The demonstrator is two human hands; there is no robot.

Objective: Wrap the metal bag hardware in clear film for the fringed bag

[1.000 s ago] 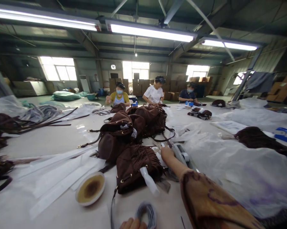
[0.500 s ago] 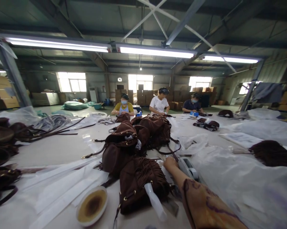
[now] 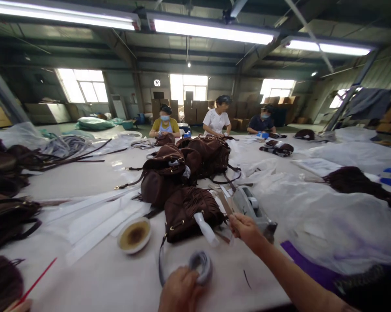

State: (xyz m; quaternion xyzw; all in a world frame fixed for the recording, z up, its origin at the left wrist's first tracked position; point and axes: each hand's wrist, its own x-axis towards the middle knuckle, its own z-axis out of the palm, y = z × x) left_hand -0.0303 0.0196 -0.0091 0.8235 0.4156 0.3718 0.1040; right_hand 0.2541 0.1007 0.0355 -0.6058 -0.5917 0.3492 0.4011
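**Right hand (image 3: 246, 229) pinches a flat brown strip (image 3: 224, 201) beside a tape dispenser (image 3: 251, 207)**

In the head view, the right hand reaches in over the worktop (image 3: 228, 284). Its grip is pressed together on the near end of the flat brown strip, which slants away up and left between the dispenser and a fringed dark-brown drawstring bag (image 3: 179, 223). The grey tape dispenser stands just beside the hand, on its far side.

The left hand (image 3: 179, 288) is at the near edge, its fingers against a coil of grey banding (image 3: 200, 266). The area is blurred, so I cannot tell whether its grip closes on the coil or only rests there.

The fringed bag lies just beyond the coil, with a translucent plastic wrap (image 3: 206, 229) across its near side and a strap running down toward the left hand. Behind it is a heap of brown leather bags (image 3: 195, 164). A white dish (image 3: 119, 238) holding brown liquid sits to the left of the fringed bag, apart from it, near long white strips (image 3: 101, 223).

At the lower left, another person's hand (image 3: 21, 306) holds a thin red stick (image 3: 39, 278). A clear plastic sheet (image 3: 322, 212) spreads over the right side. Across the worktop are three co-workers (image 3: 216, 121), with stacked cartons (image 3: 195, 112) behind them.
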